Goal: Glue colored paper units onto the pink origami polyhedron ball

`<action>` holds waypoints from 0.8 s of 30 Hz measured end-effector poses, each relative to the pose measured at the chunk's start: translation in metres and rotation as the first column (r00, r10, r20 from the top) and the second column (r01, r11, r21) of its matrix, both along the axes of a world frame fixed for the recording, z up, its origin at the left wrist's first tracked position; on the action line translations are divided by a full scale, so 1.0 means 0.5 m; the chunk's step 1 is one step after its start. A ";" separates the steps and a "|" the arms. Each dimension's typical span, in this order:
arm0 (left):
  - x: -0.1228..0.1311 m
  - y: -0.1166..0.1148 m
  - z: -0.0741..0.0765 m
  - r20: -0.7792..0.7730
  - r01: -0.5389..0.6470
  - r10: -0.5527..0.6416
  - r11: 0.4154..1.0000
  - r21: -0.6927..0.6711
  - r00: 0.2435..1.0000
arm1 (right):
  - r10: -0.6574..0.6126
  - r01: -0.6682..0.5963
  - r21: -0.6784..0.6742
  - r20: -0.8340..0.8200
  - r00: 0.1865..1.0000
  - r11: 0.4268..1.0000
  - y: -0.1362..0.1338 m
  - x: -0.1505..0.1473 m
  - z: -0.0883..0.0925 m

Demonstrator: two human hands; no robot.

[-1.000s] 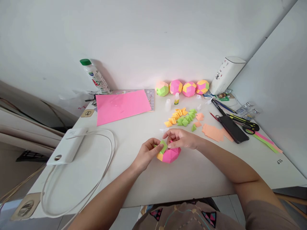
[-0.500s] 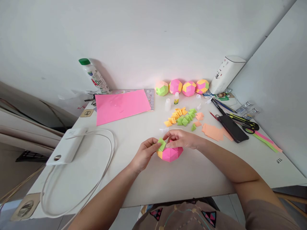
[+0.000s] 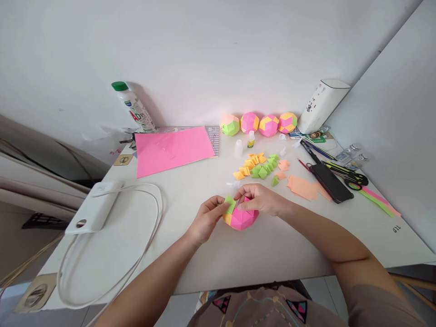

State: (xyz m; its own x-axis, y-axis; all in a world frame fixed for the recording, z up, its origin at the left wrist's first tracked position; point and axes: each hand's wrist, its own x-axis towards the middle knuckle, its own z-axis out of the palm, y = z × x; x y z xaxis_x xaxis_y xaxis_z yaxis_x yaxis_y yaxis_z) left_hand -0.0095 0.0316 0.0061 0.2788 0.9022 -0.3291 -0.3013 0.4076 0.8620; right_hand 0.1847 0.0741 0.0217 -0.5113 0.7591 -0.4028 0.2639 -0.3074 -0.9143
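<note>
A partly built folded-paper ball (image 3: 242, 220) of pink, orange and green faces rests on the table between my hands. My left hand (image 3: 206, 217) grips its left side, thumb on a green folded piece (image 3: 230, 204) at the upper left. With fingertips pinched together, my right hand (image 3: 260, 198) holds the ball's upper right edge; the hand hides part of the pink faces there. Just beyond the ball lie folded orange pieces (image 3: 239, 175) and green pieces (image 3: 262, 172), with a small clear nozzle (image 3: 233, 185) nearer the hands.
Several finished paper balls (image 3: 250, 123) line the wall. Small glue bottles (image 3: 250, 140) stand before them. Right are peach paper slips (image 3: 302, 188), a black phone (image 3: 332, 183) and scissors (image 3: 354, 184). Left are a pink sheet (image 3: 175, 151), a white power strip (image 3: 93, 206) and a bottle (image 3: 134, 109).
My right fingertips have shifted slightly on the ball's upper edge. The green piece has tilted a little under my left thumb. Other things stay in place.
</note>
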 end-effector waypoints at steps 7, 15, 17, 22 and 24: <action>0.002 -0.003 -0.006 0.026 -0.041 0.040 0.999 0.025 0.999 | -0.048 0.041 0.158 0.042 0.998 0.987 -0.024 -0.006 0.025; 0.000 -0.004 -0.009 0.020 -0.016 0.015 0.999 0.037 1.000 | -0.061 0.035 0.222 0.111 0.992 0.974 -0.044 -0.018 0.053; 0.000 -0.003 -0.009 0.011 -0.004 0.004 1.000 0.031 1.000 | -0.058 0.031 0.233 0.109 0.992 0.972 -0.047 -0.019 0.056; 0.001 -0.003 -0.010 0.001 0.000 0.000 0.999 0.032 1.000 | -0.046 0.017 0.275 0.101 0.994 0.961 -0.051 -0.019 0.056; 0.001 -0.004 -0.010 -0.004 -0.003 0.003 0.999 0.035 1.000 | -0.041 0.009 0.293 0.101 0.994 0.956 -0.052 -0.018 0.054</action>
State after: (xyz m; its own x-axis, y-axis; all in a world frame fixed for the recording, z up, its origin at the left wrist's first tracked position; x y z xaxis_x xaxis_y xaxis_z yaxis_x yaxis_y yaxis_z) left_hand -0.0089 0.0298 0.0011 0.2750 0.9139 -0.2986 -0.2984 0.3763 0.8771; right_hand 0.1756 0.0480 0.0487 -0.4574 0.8636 -0.2122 0.3587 -0.0391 -0.9326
